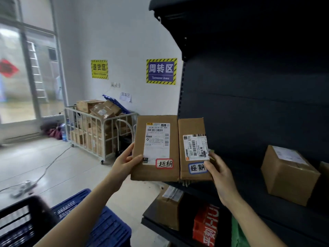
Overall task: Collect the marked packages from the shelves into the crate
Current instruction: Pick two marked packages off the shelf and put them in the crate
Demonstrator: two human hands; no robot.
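Note:
Two flat cardboard packages are held side by side in front of the dark shelf unit. My left hand grips the left package, which carries a white label and a red-bordered handwritten tag. My right hand grips the right package, which carries a blue-bordered tag. A dark crate sits at the lower left, beside a blue crate; my left forearm crosses in front of them.
A brown box stands on the shelf at right. The lower shelf holds another cardboard box and a red package. A wheeled cage cart full of boxes stands by the far wall. A cable runs across the floor.

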